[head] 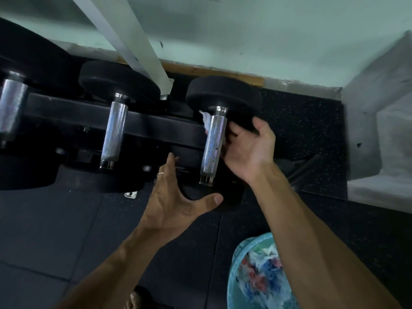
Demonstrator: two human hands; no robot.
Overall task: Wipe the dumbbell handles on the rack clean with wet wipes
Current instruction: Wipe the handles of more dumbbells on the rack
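Note:
Three dumbbells with knurled chrome handles and black round heads lie on a black rack point(156, 128). My right hand point(247, 148) reaches round the far side of the rightmost handle point(213, 143), fingers curled behind it. It holds a white wet wipe point(206, 120) against the handle, and the wipe pokes out on the handle's left near the far head. My left hand point(176, 201) rests with straight, spread fingers on that dumbbell's near black head, thumb stretched right. The middle handle point(113, 132) and the left handle point(11, 108) are untouched.
A white slanted post point(138, 41) rises behind the rack against a pale green wall. A grey concrete ledge point(379, 108) stands at the right. A teal basket point(236, 275) with crumpled wipes sits on the dark rubber floor under my right forearm. A bare foot point(133, 299) shows at the bottom.

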